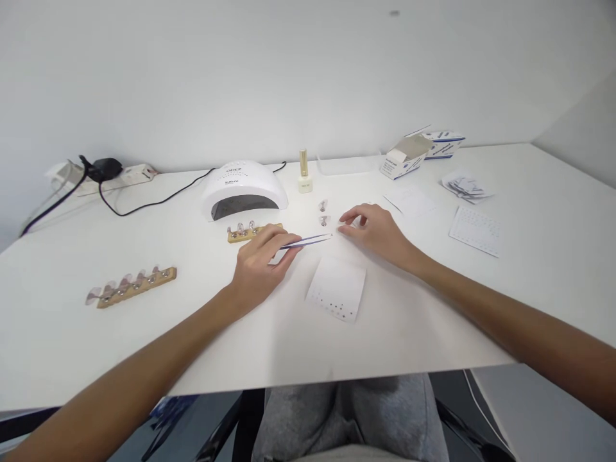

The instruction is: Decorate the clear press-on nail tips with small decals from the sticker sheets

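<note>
My left hand (262, 260) grips blue-handled tweezers (308, 241), whose tips point right; a tiny bit seems to sit at the tips, too small to name. Just right of them is my right hand (378, 234), its thumb and index finger drawn together in a pinch; what lies between them is too small to make out. Two clear nail tips on small metal stands (324, 221) stand just beyond the tweezers. Below lies a white sheet (337, 289) with small dark stickers along its near edge. Behind my left hand sits a short yellow holder strip (237, 237) with several nail tips.
A longer yellow strip (137, 292) with several nail tips lies at the left. Behind stand a white nail lamp (245, 186), a polish bottle (305, 183), a clear tray (349, 165) and an opened box (407, 157). Small packets (466, 186) and a sticker sheet (475, 231) lie right.
</note>
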Motion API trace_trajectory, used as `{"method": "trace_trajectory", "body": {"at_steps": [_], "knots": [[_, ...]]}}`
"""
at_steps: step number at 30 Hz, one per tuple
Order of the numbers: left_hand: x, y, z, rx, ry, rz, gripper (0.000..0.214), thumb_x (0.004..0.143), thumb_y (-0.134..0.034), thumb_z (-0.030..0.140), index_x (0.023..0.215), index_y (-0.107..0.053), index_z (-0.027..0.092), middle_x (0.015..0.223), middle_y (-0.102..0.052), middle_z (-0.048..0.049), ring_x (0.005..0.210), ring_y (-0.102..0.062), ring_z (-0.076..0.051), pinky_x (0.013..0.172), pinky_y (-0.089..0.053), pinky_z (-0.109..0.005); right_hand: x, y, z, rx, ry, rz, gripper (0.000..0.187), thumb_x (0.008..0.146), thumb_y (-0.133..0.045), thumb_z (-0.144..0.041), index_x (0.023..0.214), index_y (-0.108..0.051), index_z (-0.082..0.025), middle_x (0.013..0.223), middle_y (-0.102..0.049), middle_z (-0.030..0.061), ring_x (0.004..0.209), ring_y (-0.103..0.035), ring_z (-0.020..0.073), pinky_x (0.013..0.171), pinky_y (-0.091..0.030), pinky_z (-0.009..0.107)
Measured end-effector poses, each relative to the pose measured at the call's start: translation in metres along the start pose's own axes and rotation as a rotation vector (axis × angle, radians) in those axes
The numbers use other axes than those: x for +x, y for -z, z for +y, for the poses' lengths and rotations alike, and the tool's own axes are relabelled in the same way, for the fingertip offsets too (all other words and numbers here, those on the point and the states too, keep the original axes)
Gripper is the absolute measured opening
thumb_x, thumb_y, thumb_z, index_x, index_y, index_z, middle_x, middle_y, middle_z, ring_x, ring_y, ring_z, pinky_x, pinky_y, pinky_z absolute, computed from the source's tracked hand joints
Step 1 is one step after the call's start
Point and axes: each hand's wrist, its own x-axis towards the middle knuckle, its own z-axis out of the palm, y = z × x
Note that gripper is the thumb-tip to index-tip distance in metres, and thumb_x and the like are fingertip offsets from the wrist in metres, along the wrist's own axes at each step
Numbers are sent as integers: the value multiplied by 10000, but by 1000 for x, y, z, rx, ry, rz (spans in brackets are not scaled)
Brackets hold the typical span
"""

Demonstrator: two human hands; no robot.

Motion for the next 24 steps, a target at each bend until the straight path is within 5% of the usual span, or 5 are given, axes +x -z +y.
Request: {"method": "trace_trajectory", "body": {"at_steps": [9, 15, 24], "knots": [[3, 1, 2, -24, -17, 17, 92, 806, -619, 108, 869, -648, 168, 765, -625, -21, 633, -553, -81, 513, -423, -188, 26, -32, -3, -5, -19, -2, 217, 708, -672, -408, 815, -679, -219, 887, -672, 40, 843, -534, 213, 805, -356, 374], [0, 2, 2, -1, -16, 2, 83, 812, -612, 126, 880, -645, 163, 756, -618, -19, 626, -539, -79, 491, -401, -183, 31, -28, -7, 51, 5, -70, 152, 717, -659, -347, 740, -692, -201, 776, -694, 29, 670, -543, 156, 699, -401, 321], [-1, 0, 2, -19, -21, -9, 95, 806, -619, 113, 884, -648, 158, 755, -623, -22, 627, -520, -75, 499, -386, -182, 23, -4, -15, 139, 94, -21, 122, 745, -657, -317, 786, -666, -202, 910, -668, 41, 740, -559, 152, 683, -430, 296]]}}
